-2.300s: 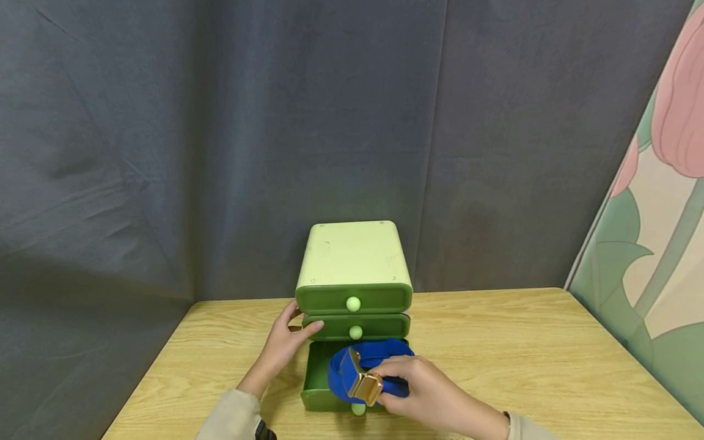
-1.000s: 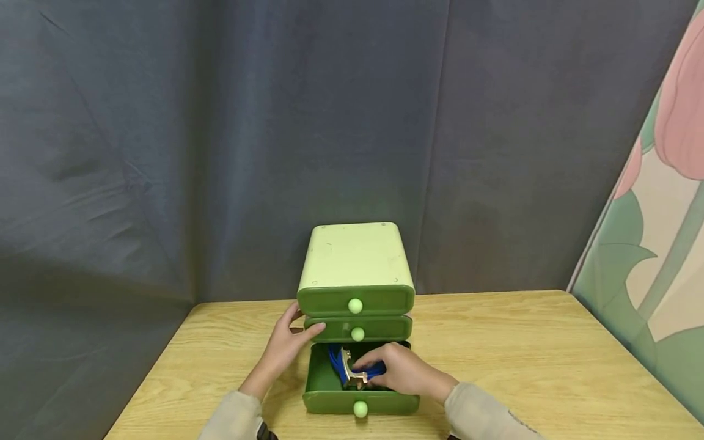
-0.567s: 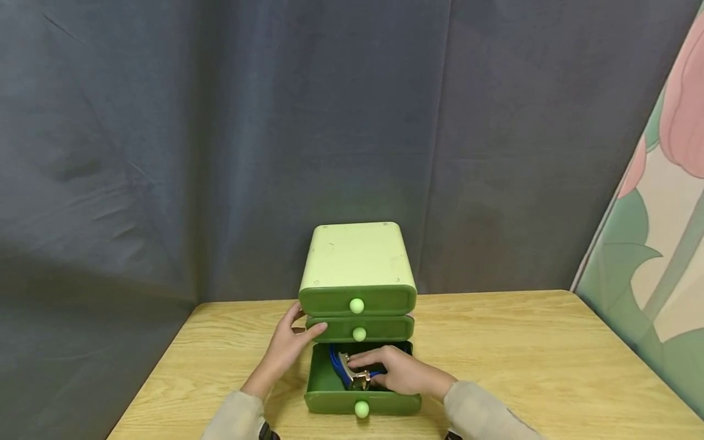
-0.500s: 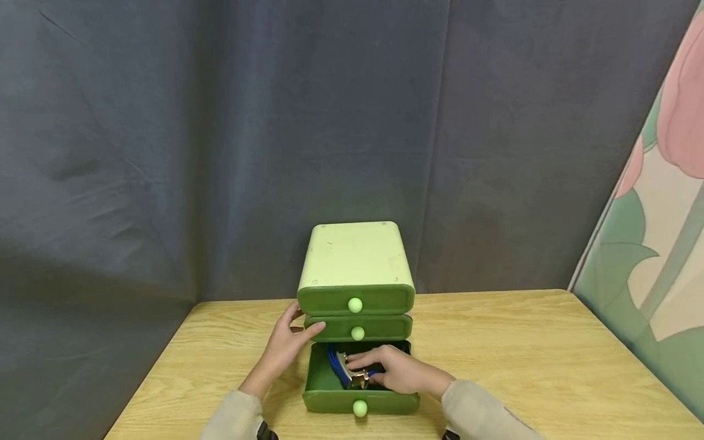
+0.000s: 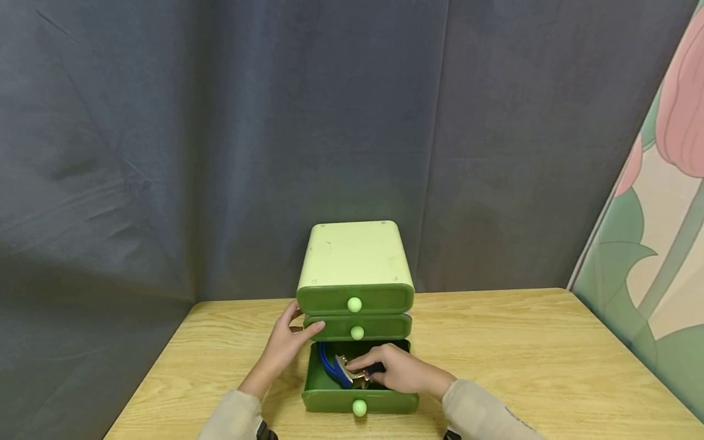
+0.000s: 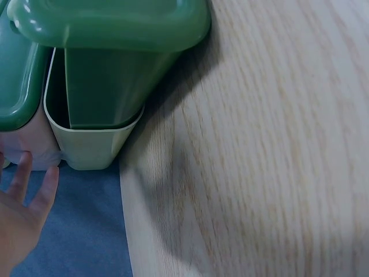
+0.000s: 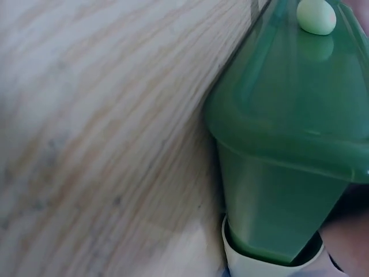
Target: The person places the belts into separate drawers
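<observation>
A small chest of drawers [image 5: 356, 253], pale green with dark green fronts, stands on the table. Its bottom drawer [image 5: 324, 400] is pulled out; the two above are pushed in. Inside the bottom drawer lies a coiled blue belt [image 5: 326, 363] with a gold buckle [image 5: 348, 370]. My right hand [image 5: 401, 370] reaches in from the right and pinches the belt beside the buckle, covering part of it. My left hand [image 5: 283, 345] rests against the chest's left side, thumb on the middle drawer's front [image 5: 335, 330]. In the left wrist view, spread fingers [image 6: 43, 196] touch the side.
The wooden table [image 5: 495, 342] extends on both sides of the chest. A dark grey curtain [image 5: 330, 122] hangs close behind it. To the right stands a panel with painted flowers [image 5: 660, 244].
The right hand has lowered the belt from above the bottom drawer into it. Just now the blue strap has spread toward the drawer's left side. The left hand has stayed in place.
</observation>
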Motion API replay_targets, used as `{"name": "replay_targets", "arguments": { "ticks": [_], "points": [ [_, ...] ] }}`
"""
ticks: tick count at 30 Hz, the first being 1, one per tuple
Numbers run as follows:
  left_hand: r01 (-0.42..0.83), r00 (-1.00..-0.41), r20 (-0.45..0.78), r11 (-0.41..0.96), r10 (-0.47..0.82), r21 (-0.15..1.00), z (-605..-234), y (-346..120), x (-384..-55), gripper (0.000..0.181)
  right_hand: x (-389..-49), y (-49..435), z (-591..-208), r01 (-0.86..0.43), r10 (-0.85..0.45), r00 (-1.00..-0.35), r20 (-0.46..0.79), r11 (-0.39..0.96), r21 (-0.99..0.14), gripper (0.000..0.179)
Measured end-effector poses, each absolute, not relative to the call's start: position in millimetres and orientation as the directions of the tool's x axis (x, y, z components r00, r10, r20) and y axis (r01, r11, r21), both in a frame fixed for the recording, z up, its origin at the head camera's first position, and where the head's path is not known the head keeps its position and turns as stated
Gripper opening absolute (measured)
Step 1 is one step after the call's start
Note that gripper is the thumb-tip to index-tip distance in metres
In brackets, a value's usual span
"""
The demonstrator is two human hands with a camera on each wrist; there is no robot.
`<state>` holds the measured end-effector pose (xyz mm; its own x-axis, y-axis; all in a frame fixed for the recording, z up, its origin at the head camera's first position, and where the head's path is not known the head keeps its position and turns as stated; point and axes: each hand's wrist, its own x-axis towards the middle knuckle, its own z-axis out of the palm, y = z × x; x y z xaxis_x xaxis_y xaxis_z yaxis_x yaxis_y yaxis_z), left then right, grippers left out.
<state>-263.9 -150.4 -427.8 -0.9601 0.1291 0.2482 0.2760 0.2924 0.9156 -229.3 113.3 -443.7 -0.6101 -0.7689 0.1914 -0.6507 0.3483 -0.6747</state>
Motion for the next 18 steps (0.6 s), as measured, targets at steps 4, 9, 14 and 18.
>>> {"name": "replay_targets", "arguments": {
  "ticks": [4,9,14,18],
  "points": [
    [0.268,-0.962,0.240,0.299,0.130,0.916,-428,-150,-264,0.065,-227,117,-443,-0.620,-0.748,-0.634,0.197,0.340,-0.707,0.036],
    [0.260,-0.964,0.229,0.300,0.136,0.918,-427,-151,-264,0.065,-218,124,-439,-0.572,-0.713,-0.668,0.212,0.311,-0.759,0.030],
    [0.256,-0.965,0.225,0.296,0.134,0.920,-427,-151,-263,0.066,-206,132,-433,-0.552,-0.650,-0.721,0.240,0.329,-0.766,0.023],
    [0.256,-0.965,0.225,0.302,0.135,0.918,-427,-152,-263,0.065,-193,139,-429,-0.534,-0.613,-0.751,0.244,0.347,-0.771,0.022]
  ]
}}
